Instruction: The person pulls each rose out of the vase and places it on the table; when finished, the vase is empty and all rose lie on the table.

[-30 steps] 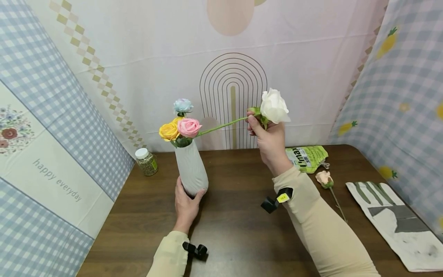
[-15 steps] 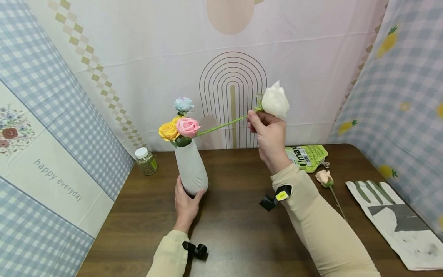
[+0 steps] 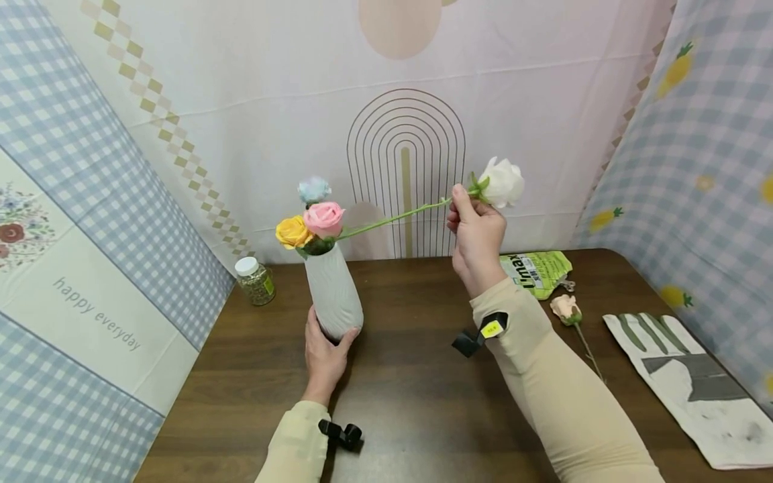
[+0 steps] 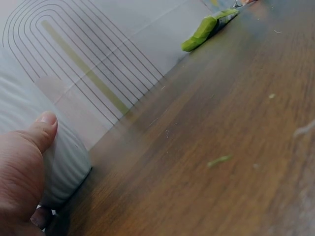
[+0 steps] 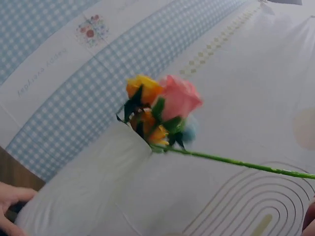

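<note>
My left hand (image 3: 326, 359) grips a white ribbed vase (image 3: 334, 292) near its base; the thumb lies along the vase wall in the left wrist view. Yellow (image 3: 294, 232), pink (image 3: 324, 219) and pale blue (image 3: 315, 190) flowers stand in its mouth, and more orange petals show below them in the right wrist view. Up to the right, my right hand (image 3: 480, 238) pinches the green stem (image 3: 401, 216) of a white rose (image 3: 502, 182) just below the bloom. That stem slants down leftward, its lower end at the vase mouth among the flowers.
A white-capped jar (image 3: 256, 282) stands at the back left of the brown table (image 3: 410, 402). At the right lie a green packet (image 3: 537, 272), a peach rose (image 3: 565, 310) and a folded white cloth (image 3: 694, 389). Patterned fabric (image 3: 290, 87) hangs behind.
The white rose has turned in my right hand and shifted rightward, with more stem now showing. The pale blue and pink flowers have shifted slightly. The left hand keeps its place on the vase.
</note>
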Demonstrator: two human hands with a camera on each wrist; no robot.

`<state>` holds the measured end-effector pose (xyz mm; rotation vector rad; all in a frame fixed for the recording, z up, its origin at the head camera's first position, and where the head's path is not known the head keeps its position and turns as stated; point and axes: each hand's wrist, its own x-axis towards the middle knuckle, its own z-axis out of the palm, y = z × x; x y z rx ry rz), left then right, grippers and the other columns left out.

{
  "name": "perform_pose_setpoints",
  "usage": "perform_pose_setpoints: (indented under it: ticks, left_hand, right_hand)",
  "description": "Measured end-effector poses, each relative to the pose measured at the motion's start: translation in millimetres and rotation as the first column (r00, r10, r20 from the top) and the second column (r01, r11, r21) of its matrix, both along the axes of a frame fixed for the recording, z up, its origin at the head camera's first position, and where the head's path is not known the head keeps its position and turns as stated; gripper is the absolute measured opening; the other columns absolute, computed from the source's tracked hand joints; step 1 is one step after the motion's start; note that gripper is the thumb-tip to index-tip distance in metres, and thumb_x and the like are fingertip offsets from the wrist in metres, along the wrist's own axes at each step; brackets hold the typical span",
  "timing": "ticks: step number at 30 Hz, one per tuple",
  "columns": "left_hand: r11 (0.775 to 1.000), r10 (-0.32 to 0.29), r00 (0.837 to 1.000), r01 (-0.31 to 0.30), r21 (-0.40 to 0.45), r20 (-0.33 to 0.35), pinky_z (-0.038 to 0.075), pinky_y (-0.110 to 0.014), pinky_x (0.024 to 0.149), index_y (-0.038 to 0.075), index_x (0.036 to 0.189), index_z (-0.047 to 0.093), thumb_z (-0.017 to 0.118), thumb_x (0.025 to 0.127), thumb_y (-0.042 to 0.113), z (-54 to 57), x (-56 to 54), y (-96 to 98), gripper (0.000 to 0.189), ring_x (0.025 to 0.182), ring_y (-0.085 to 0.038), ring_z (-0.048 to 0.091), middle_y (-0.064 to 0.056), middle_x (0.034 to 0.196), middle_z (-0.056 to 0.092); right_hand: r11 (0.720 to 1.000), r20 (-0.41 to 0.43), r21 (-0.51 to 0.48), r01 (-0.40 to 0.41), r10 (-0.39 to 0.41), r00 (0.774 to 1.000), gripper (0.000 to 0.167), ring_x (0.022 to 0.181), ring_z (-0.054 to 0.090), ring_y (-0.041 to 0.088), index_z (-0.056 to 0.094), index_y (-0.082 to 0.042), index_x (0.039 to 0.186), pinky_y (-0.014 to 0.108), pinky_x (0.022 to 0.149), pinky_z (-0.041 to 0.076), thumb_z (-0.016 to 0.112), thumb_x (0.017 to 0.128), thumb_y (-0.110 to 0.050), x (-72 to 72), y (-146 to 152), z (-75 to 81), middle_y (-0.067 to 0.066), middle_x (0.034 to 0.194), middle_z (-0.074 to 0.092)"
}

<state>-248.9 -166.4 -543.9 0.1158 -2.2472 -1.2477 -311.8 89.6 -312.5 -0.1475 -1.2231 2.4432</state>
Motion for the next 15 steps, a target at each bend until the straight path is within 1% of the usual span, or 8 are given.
perform_pose_setpoints:
  ticks: [3,8,12,15]
  left_hand:
    - [1.0,0.003,1.0,-0.003,0.004,-0.005,0.033,-0.051,0.102,0.015,0.15,0.028,0.083,0.072,0.043,0.3,-0.4,0.3,0.099,0.129,-0.034,0.04,-0.017,0.141,0.041]
    - [1.0,0.009,1.0,-0.009,0.007,-0.017,0.033,-0.051,0.101,0.014,0.149,0.029,0.084,0.071,0.043,0.0,-0.7,0.5,0.099,0.128,-0.034,0.041,-0.017,0.14,0.043]
    - [1.0,0.013,1.0,-0.012,0.01,-0.016,0.033,-0.05,0.102,0.014,0.149,0.029,0.084,0.072,0.044,-0.7,-0.9,0.0,0.099,0.128,-0.035,0.041,-0.017,0.14,0.043]
    - [1.0,0.013,1.0,-0.013,0.009,-0.02,0.033,-0.051,0.102,0.013,0.149,0.029,0.083,0.072,0.043,-1.1,-1.2,-0.2,0.099,0.128,-0.035,0.041,-0.017,0.14,0.043]
  right_hand:
    - [1.0,0.032,-0.028,0.01,-0.009,0.999,0.024,0.057,0.056,0.01,0.066,-0.004,0.08,0.02,0.054,0.048,0.081,0.078,-0.023,-3.1,11.3,-5.8,0.004,0.07,0.063]
    - [0.999,0.036,-0.052,0.005,-0.003,0.999,0.021,0.056,0.056,0.011,0.065,-0.004,0.079,0.02,0.052,0.047,0.079,0.081,-0.019,-3.0,33.9,-19.5,0.003,0.067,0.063]
    - [0.998,0.041,-0.055,-0.016,0.018,0.999,0.019,0.059,0.058,0.012,0.064,-0.003,0.081,0.02,0.052,0.046,0.076,0.083,-0.017,3.5,52.7,-37.4,0.005,0.069,0.062]
    - [0.999,0.075,-0.028,-0.035,0.037,0.997,0.021,0.063,0.06,0.014,0.062,-0.004,0.081,0.02,0.052,0.046,0.076,0.082,-0.019,11.9,66.0,-55.9,0.005,0.072,0.063]
